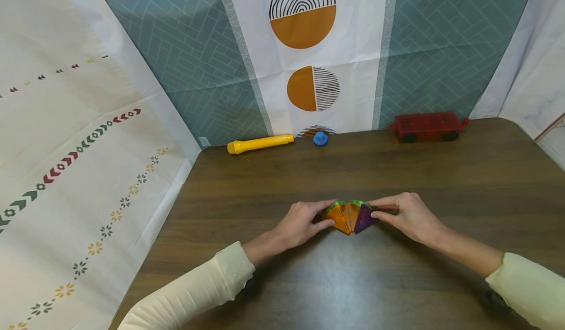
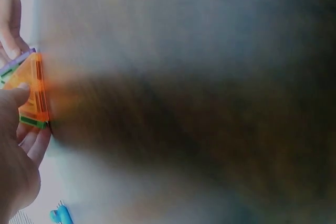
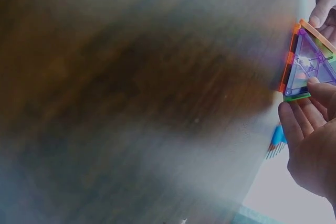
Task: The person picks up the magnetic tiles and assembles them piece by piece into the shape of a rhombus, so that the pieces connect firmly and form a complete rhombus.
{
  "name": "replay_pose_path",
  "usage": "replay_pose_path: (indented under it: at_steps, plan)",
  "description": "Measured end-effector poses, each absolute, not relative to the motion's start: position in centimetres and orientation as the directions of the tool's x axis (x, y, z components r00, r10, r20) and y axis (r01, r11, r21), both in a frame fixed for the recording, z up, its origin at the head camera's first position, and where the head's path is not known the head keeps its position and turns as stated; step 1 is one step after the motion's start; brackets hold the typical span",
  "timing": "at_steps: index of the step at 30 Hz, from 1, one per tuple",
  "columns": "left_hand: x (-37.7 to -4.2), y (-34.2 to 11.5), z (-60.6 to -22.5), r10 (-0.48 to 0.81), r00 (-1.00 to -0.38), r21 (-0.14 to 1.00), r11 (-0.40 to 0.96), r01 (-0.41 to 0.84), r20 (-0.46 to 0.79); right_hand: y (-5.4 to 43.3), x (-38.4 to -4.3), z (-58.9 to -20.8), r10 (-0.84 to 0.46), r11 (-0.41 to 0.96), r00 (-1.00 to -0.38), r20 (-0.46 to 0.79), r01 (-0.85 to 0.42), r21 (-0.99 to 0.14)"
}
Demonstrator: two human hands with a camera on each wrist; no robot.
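Several translucent triangular magnetic tiles stand joined in a small shape near the middle of the table. In the head view, an orange tile (image 1: pixel 339 218) is on its left side and a purple tile (image 1: pixel 364 218) on its right, with green edges (image 1: pixel 356 202) along the top. My left hand (image 1: pixel 301 223) pinches the left side, its thumb on an orange tile (image 2: pixel 35 90) in the left wrist view. From the right, my right hand (image 1: pixel 412 216) pinches the other side. Its thumb presses the purple tile (image 3: pixel 304 64), fingers behind a green-edged tile.
Along the back of the brown table (image 1: pixel 212 188) lie a yellow toy microphone (image 1: pixel 260 144), a small blue toy (image 1: pixel 320 139) and a red wheeled cart (image 1: pixel 428 126). Patterned cloths (image 1: pixel 185 50) hang behind and at the sides.
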State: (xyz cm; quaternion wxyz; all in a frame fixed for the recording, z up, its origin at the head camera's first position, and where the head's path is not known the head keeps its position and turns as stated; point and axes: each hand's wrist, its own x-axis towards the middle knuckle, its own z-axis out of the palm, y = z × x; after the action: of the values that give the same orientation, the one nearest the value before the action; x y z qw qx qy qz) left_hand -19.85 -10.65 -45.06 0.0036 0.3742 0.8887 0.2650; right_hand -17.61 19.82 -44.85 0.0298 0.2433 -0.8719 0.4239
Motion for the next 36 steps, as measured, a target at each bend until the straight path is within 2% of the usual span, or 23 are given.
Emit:
replay_pose_path:
  at_steps: [10,16,22,36]
  plan:
    - [-19.72,-10.17,-44.85,0.668,-0.722,0.439,0.603,0.666,0.179,19.6,-17.67,-44.71,-0.404,0.521,-0.873,0.273,-0.465,-0.716]
    - [-19.82,-10.26,-44.73,0.678,-0.72,0.436,0.608,0.664,0.15,19.63,-17.67,-44.74,-0.433,0.523,-0.867,0.245,-0.463,-0.715]
    - [-19.87,-10.17,-44.94,0.694,-0.708,0.388,0.621,0.681,0.133,19.39,-17.7,-44.92,-0.472,0.525,-0.855,0.216,-0.469,-0.71]
    - [-19.76,-9.61,-44.78,0.678,-0.727,0.37,0.651,0.663,0.11,18.8,-17.84,-44.78,-0.47,0.515,-0.85,0.236,-0.482,-0.709]
